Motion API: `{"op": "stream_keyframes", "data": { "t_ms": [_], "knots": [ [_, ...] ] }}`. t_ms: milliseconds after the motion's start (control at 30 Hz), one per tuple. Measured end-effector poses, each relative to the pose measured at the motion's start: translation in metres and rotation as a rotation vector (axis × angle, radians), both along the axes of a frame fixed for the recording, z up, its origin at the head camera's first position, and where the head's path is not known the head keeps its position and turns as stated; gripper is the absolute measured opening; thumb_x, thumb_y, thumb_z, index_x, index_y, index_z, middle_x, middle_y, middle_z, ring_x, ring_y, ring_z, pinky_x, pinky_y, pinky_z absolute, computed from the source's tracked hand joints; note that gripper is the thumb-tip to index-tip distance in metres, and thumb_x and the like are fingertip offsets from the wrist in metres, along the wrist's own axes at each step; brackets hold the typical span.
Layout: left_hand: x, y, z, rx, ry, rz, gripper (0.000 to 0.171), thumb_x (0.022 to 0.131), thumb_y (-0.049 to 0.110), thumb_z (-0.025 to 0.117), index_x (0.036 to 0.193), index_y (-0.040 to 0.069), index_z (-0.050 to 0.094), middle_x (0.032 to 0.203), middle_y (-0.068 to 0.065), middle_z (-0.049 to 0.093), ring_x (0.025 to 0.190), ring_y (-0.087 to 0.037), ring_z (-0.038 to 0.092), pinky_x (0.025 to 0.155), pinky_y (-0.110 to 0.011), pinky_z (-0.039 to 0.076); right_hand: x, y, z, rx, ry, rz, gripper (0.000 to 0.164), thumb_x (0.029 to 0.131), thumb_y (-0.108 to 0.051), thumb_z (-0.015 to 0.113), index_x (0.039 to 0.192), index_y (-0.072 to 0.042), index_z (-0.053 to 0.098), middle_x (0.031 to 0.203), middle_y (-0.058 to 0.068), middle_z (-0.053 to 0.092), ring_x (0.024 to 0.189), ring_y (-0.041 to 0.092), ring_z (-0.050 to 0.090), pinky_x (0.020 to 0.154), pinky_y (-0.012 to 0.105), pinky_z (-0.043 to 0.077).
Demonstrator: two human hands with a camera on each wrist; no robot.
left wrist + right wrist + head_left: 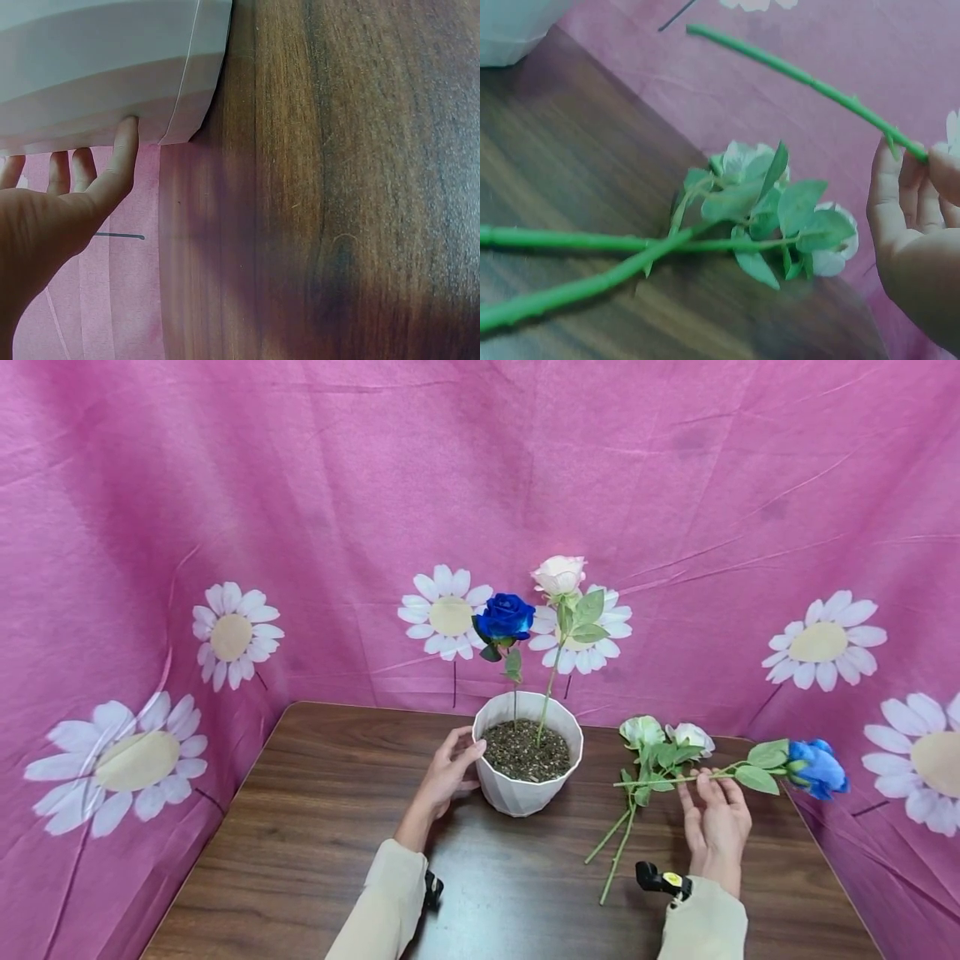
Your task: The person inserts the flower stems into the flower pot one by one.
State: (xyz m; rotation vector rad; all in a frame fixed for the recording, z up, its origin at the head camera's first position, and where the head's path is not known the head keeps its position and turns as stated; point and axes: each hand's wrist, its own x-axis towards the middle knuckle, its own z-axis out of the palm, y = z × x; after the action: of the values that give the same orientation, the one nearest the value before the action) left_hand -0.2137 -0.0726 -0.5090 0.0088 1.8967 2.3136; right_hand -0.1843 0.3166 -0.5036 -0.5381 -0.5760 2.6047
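My left hand (447,774) rests against the left side of a white faceted flowerpot (517,797), fingers spread and fingertips touching its wall. Dark soil (525,756) fills the pot, and a dark blue rose (506,617) and a pale pink rose (559,577) stand upright in it. To the right, my right hand (718,827) pinches the green stem of a lighter blue rose (817,769) between thumb and fingers. That rose is held nearly level, its bloom pointing right and its bare stem end (742,52) pointing toward the pot.
Two whitish roses, one greenish (641,732) and one white (690,739), lie on the brown wooden table (300,860) right of the pot, stems crossed toward the front. A pink cloth (360,485) printed with large daisies hangs behind and along both sides.
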Motion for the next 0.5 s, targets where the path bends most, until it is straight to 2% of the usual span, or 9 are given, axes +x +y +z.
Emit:
{"op": "stream_keyframes", "data": {
  "t_ms": [200, 500],
  "knots": [
    [-0.001, 0.000, -0.001, -0.003, 0.007, 0.006, 0.051, 0.099, 0.025, 0.066, 0.144, 0.008, 0.048, 0.134, -0.023, 0.048, 0.115, -0.035, 0.055, 0.087, -0.063, 0.055, -0.006, -0.003, 0.011, -0.042, 0.112, -0.010, 0.021, 0.091, 0.021, 0.055, 0.105, 0.006, 0.057, 0.092, 0.018, 0.064, 0.081, 0.029, 0.064, 0.071, 0.045, 0.061],
    [0.000, 0.001, -0.001, -0.002, 0.011, 0.007, 0.048, 0.099, 0.024, 0.065, 0.142, 0.008, 0.049, 0.134, -0.022, 0.048, 0.114, -0.034, 0.055, 0.086, -0.064, 0.055, -0.014, -0.011, 0.024, -0.058, 0.130, -0.031, 0.028, 0.093, 0.024, 0.045, 0.115, 0.009, 0.052, 0.092, 0.019, 0.059, 0.078, 0.030, 0.061, 0.078, 0.046, 0.061]
  ]
}}
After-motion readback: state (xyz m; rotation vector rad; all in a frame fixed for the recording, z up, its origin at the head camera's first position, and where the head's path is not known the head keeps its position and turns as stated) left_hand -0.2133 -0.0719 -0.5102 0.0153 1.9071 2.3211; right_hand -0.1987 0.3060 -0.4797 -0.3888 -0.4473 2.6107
